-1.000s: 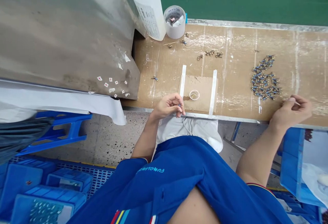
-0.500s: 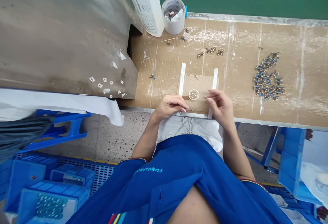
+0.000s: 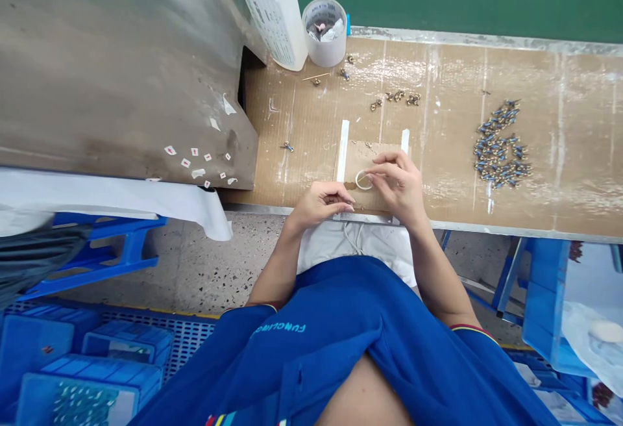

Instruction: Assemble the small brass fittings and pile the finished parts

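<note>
Over the desk (image 3: 452, 153), the right hand (image 3: 402, 186) had joined the left hand (image 3: 318, 206) by the white ring (image 3: 357, 183), grips narrowed, contents unclear.

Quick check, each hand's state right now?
Left hand: closed in a pinch; whether it holds something small cannot be told.
Right hand: fingertips at the small round dish; grip cannot be told.

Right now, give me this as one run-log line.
Left hand: curled, hold unclear | Right hand: at white ring, contact unclear | Blue-and-gold parts: piled farther right
</note>
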`<state>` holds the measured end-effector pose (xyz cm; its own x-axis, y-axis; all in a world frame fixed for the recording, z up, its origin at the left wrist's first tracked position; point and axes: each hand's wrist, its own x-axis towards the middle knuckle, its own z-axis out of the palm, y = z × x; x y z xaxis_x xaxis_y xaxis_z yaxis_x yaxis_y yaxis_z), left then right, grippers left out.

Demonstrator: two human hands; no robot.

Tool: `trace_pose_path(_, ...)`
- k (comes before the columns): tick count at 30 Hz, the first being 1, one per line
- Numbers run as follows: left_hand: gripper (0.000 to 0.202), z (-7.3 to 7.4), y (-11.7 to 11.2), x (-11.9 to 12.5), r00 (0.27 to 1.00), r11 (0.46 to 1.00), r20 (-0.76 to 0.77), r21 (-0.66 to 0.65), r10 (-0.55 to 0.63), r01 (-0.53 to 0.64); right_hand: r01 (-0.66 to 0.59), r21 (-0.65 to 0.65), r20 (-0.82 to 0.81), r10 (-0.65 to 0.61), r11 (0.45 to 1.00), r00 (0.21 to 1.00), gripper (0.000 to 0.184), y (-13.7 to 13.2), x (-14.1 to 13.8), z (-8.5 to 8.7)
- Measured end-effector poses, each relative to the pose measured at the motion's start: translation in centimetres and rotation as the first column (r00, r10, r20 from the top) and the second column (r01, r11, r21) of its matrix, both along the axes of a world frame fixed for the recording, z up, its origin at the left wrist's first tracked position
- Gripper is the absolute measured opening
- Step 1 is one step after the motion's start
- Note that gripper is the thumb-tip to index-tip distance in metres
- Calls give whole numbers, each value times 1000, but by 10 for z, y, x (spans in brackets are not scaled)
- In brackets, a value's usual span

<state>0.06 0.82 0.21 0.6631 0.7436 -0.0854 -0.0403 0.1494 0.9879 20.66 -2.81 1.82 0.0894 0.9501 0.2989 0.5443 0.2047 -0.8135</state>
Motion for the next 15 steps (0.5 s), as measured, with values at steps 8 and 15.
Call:
trace_pose_path(8, 23, 2, -3, 0, 996, 965, -78, 263, 35, -14, -37, -17, 255, 40, 999, 966, 14, -5, 8, 17)
trace_pose_path(15, 32, 3, -6, 5, 983, 926, -167, 378, 79, -10, -68, 28, 88, 65, 997, 994, 14, -4, -1, 12)
